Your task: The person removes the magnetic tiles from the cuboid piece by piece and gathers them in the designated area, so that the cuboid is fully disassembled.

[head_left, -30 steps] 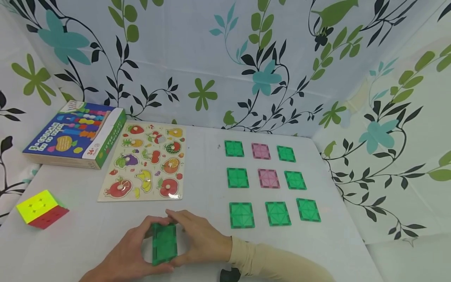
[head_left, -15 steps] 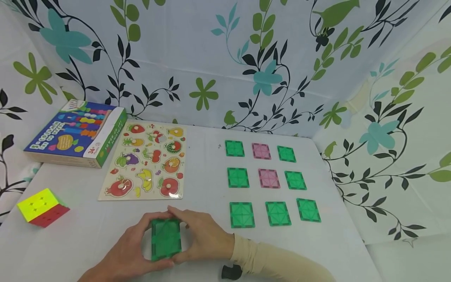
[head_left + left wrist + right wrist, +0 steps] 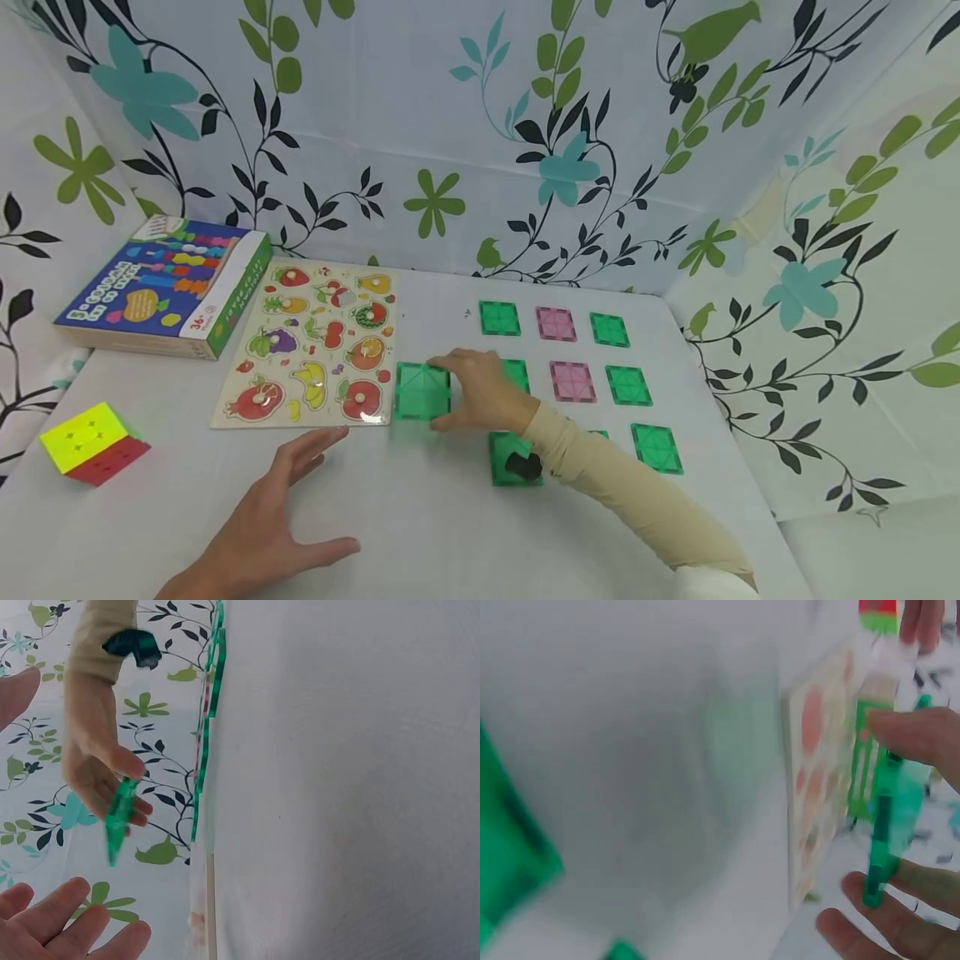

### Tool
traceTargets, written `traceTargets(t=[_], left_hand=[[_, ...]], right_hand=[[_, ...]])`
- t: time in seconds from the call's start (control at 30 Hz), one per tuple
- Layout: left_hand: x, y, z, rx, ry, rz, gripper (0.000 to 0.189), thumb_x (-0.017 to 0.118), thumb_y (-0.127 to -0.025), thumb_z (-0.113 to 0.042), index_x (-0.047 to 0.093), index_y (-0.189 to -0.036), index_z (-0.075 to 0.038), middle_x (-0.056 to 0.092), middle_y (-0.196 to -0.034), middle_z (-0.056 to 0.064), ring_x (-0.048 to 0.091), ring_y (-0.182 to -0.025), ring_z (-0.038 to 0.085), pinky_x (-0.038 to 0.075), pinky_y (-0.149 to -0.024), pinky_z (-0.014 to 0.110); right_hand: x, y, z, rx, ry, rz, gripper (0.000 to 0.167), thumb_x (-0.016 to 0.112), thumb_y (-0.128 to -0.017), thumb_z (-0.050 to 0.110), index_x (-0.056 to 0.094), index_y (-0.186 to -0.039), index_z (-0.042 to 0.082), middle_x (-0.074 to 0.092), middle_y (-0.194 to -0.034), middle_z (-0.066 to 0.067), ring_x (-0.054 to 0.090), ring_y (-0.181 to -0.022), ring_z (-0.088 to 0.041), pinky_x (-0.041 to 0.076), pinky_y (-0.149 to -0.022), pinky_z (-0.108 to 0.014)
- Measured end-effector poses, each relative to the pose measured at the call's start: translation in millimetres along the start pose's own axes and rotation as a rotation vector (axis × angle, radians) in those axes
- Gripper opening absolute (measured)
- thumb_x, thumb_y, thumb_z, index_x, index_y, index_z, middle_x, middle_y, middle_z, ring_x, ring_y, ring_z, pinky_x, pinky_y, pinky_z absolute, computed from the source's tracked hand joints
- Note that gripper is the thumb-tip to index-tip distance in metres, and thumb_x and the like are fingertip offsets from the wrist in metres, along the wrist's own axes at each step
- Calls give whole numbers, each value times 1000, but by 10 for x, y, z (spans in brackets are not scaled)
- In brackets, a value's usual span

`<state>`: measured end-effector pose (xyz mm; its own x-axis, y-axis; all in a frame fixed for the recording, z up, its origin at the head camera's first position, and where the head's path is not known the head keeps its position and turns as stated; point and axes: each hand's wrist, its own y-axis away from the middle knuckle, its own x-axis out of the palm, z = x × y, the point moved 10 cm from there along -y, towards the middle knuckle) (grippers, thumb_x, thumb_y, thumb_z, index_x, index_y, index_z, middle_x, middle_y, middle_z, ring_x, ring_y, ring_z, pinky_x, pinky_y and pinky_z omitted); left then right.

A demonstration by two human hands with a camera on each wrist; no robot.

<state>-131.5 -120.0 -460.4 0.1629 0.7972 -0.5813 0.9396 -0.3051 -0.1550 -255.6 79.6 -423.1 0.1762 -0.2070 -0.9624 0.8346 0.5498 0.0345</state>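
My right hand (image 3: 441, 392) pinches a green square tile (image 3: 422, 390) by its right edge and holds it above the table, just right of the fruit puzzle board (image 3: 311, 354). In the left wrist view the tile (image 3: 118, 817) hangs tilted in that hand, off the surface. The right wrist view shows it edge-on (image 3: 883, 832) between thumb and fingers (image 3: 915, 735). My left hand (image 3: 300, 492) lies open near the front edge, fingers spread, holding nothing. To the right is a grid of green tiles (image 3: 498, 317) with two pink tiles (image 3: 572, 381); my right arm hides part of it.
A blue toy box (image 3: 161, 287) stands at the back left beside the puzzle board. A yellow and red cube (image 3: 93, 443) sits at the left edge. Flowered cloth walls close in the white table (image 3: 420, 517) on three sides.
Both hands held the green tile near the front edge. The left hand has let go and opened, and the right hand has carried the tile up and to the right.
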Motion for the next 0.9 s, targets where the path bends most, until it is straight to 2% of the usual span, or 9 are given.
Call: traceTargets(t=[0.1,0.2,0.37,0.5,0.6,0.73,0.8,0.83,0.9], left_hand=[[-17,4,10,-17,-10,-13,117,94,-67,-49,23,-158,-28,42,-160,-11,29,-136,-25,47,-104,43],[-27,6,4,-16,-20,-21,118,94,-66,-49,25,-158,-25,42,-160,-10,30,-137,-24,46,-104,44],[-48,12,-22,2,-15,-30,117,95,-66,-47,25,-158,-29,42,-161,-9,30,-138,-24,42,-106,26],[-90,1,-56,32,-1,-54,116,96,-66,-45,26,-158,-28,42,-161,-8,29,-139,-23,34,-105,13],[-106,-4,-74,50,8,-64,116,96,-66,-41,27,-158,-25,42,-161,-5,28,-139,-24,31,-105,8],[-116,-5,-53,37,2,-65,116,96,-66,-41,26,-158,-27,42,-161,-5,26,-138,-26,28,-104,4],[-126,-8,-29,24,-9,-66,116,96,-66,-41,26,-158,-29,42,-161,-5,25,-137,-28,29,-104,6],[-138,-11,-20,18,-21,-71,116,96,-66,-42,26,-158,-29,43,-161,-5,27,-138,-26,35,-105,11],[-163,-20,-3,5,-50,-79,116,96,-67,-42,26,-158,-31,43,-160,-4,34,-144,-14,43,-106,25]], right_hand=[[-15,-191,-253,55,90,6,84,92,-69,50,63,-139,15,72,-126,-4,68,-115,-23,55,-95,-46],[71,-321,-418,92,126,45,85,92,-67,53,65,-138,15,72,-124,-5,68,-111,-23,56,-91,-46],[290,-413,-530,131,142,144,88,91,-67,57,63,-140,18,69,-128,-5,65,-113,-24,53,-96,-53],[381,-433,-568,163,148,177,89,92,-66,58,62,-142,21,67,-130,-4,63,-117,-23,49,-100,-54],[422,-436,-571,169,149,189,89,91,-67,58,61,-143,22,65,-131,-5,61,-118,-24,48,-100,-53],[486,-446,-560,163,156,195,88,89,-69,60,60,-144,24,63,-131,-5,58,-119,-25,47,-100,-51],[513,-449,-554,158,162,191,88,89,-69,61,60,-144,25,62,-131,-5,57,-118,-25,48,-99,-50],[525,-449,-552,158,163,189,88,89,-69,61,60,-145,25,61,-131,-5,56,-118,-25,48,-98,-49],[545,-448,-552,157,165,185,88,89,-70,60,59,-145,26,60,-130,-5,55,-118,-24,48,-96,-48]])
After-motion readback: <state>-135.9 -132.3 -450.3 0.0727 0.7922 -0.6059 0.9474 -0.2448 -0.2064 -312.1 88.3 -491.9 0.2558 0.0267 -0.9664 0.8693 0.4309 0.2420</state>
